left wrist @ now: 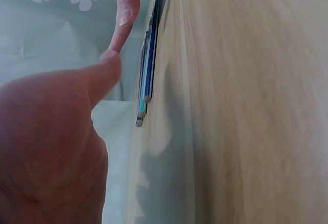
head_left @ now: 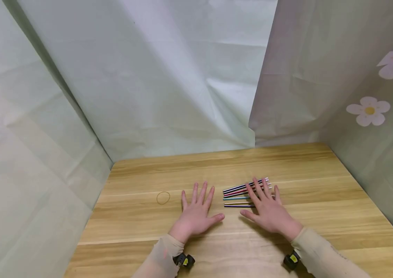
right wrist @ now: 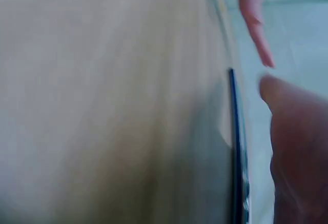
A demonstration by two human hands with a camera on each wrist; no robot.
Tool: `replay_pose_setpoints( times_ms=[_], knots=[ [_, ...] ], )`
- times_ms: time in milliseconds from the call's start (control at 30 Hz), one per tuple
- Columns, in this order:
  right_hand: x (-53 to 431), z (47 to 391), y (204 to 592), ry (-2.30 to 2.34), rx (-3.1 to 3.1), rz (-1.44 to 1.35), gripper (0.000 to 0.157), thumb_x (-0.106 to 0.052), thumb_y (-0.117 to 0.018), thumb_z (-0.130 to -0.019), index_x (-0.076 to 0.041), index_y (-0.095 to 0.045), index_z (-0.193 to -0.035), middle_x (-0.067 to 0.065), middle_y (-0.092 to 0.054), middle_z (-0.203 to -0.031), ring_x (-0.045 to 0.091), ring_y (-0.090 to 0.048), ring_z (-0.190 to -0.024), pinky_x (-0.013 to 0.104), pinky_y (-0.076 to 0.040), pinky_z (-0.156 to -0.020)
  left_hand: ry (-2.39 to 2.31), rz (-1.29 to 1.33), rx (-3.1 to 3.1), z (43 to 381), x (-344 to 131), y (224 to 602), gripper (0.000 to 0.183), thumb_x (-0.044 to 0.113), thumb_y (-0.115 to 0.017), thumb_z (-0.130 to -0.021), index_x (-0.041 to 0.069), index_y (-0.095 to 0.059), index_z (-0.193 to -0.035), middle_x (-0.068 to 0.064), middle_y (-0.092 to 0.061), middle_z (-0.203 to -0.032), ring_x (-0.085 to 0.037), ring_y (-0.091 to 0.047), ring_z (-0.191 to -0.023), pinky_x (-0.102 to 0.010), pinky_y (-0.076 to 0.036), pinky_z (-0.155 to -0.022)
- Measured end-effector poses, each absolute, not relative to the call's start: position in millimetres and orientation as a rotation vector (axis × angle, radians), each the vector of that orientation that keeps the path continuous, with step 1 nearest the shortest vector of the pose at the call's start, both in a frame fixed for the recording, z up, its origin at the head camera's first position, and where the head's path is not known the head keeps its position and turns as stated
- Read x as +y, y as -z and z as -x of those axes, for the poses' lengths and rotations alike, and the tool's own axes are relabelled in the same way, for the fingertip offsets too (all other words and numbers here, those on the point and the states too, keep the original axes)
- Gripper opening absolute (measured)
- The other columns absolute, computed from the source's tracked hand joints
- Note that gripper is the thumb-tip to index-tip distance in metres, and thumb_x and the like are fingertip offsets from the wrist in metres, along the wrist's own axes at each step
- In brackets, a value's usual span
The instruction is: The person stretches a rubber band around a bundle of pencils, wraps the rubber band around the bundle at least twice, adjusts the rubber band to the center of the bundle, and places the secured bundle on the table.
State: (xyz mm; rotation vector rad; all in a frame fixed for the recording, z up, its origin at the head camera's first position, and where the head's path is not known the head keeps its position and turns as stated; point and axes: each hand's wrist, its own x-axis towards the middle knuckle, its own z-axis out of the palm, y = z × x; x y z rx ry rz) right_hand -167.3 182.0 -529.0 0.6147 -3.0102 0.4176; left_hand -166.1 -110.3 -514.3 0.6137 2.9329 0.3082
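Note:
Several thin striped pencils (head_left: 239, 192) lie fanned out on the wooden table, in dark, red, teal and gold tones. My right hand (head_left: 269, 214) hovers palm down with spread fingers over their right part and hides some of them. To the left of the pencils, my left hand (head_left: 196, 216) is also palm down, fingers straight and apart, holding nothing. In the left wrist view the pencils (left wrist: 149, 65) lie flat beyond my thumb. A dark blue pencil (right wrist: 236, 111) shows below the right hand (right wrist: 302, 147) in the right wrist view.
A thin rubber band (head_left: 163, 197) lies on the table (head_left: 130, 224) left of my left hand. Pale sheets (head_left: 182, 96) hang behind and at both sides of the table, with printed white flowers (head_left: 369, 111) at the right. Each wrist wears a small black camera.

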Motion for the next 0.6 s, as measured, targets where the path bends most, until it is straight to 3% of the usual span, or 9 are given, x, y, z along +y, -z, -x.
replay_pose_setpoints(
  times_ms=[133, 333, 600],
  knots=[
    [196, 176, 522, -0.571, -2.998, -0.769, 0.099, -0.064, -0.062, -0.101, -0.009, -0.019, -0.172, 0.020, -0.005, -0.178, 0.050, -0.004, -0.161, 0.073, -0.007, -0.123, -0.363, -0.616, 2.901, 166, -107, 515, 0.102, 0.077, -0.048, -0.100, 0.015, -0.013, -0.173, -0.016, 0.001, -0.178, -0.048, 0.007, -0.161, -0.082, 0.004, -0.116],
    [239, 195, 517, -0.657, -3.026, -0.870, 0.113, -0.066, -0.067, -0.097, -0.005, -0.009, -0.172, 0.020, 0.002, -0.178, 0.047, 0.004, -0.162, 0.069, -0.006, -0.125, -0.354, -0.617, 2.875, 170, -100, 518, 0.105, 0.077, -0.049, -0.100, 0.014, -0.008, -0.173, -0.014, 0.004, -0.179, -0.046, 0.010, -0.161, -0.080, 0.004, -0.117],
    [287, 204, 524, -0.565, -3.089, -0.805, 0.122, -0.071, -0.073, -0.089, 0.003, -0.018, -0.169, 0.026, -0.006, -0.176, 0.052, -0.002, -0.160, 0.070, -0.007, -0.124, -0.360, -0.584, 2.823, 174, -88, 522, 0.108, 0.079, -0.049, -0.099, 0.012, -0.007, -0.173, -0.012, 0.003, -0.179, -0.042, 0.012, -0.162, -0.078, 0.007, -0.118]
  ],
)
